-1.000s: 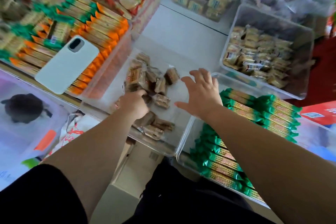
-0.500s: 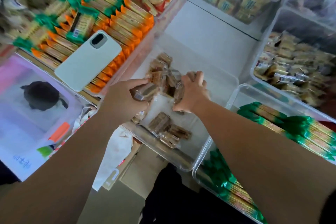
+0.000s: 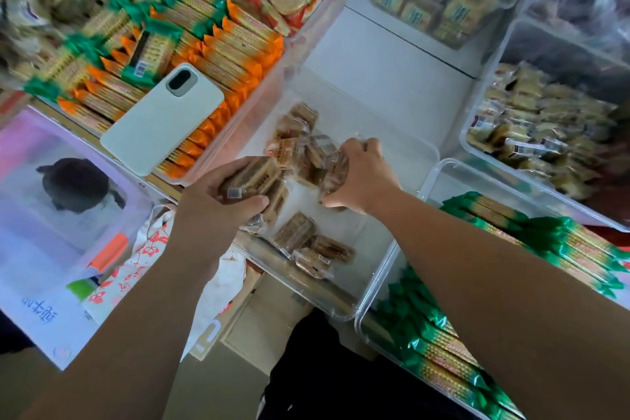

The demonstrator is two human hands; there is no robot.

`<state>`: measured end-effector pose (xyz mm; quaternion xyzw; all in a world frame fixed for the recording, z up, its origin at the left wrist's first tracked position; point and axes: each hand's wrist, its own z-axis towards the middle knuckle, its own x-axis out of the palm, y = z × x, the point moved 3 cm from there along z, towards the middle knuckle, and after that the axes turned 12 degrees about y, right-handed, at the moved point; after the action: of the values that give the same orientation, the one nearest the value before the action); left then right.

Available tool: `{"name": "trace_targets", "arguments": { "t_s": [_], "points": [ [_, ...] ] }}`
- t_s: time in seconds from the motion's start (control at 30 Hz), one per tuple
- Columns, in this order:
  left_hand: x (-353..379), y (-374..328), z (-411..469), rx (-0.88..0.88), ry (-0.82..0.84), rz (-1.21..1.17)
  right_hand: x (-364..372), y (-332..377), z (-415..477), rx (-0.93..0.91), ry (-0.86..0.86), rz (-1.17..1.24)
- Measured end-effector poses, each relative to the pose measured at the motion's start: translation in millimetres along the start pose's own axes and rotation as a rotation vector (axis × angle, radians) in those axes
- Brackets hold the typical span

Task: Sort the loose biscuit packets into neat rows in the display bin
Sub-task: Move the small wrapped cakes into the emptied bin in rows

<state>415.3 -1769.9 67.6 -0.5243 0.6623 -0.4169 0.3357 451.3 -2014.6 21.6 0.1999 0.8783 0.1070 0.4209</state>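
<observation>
Brown packet [image 3: 253,175] gripped by left hand [image 3: 208,206] slants up-right; right hand [image 3: 367,178] grips other packets [image 3: 336,168].

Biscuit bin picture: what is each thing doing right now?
left hand, grips brown packets above the bin.
right hand, grips a clear-wrapped packet.
display bin, open top, partly filled.
loose packets, jumbled near the front wall, not in rows.
phone, lying camera side up on orange packets.
green packets, stacked in neat rows.
</observation>
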Motion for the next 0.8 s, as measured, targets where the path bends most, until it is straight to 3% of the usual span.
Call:
{"name": "trace_targets", "arguments": {
  "t_s": [0.23,0.43,0.63,0.8],
  "points": [
    [57,-23,-15,0.038,0.07,-0.108,-70,-42,-113,-0.111,-0.21,0.226],
    [152,-41,-35,0.033,0.318,-0.111,-108,-156,-242,-0.113,-0.451,0.373],
    [264,-39,-78,0.084,0.505,0.055,-68,-294,-340,-0.116,-0.603,0.63],
    [350,-17,-126,0.059,0.579,0.157,-8,-392,-387,0.008,-0.543,0.676]
  ]
}}
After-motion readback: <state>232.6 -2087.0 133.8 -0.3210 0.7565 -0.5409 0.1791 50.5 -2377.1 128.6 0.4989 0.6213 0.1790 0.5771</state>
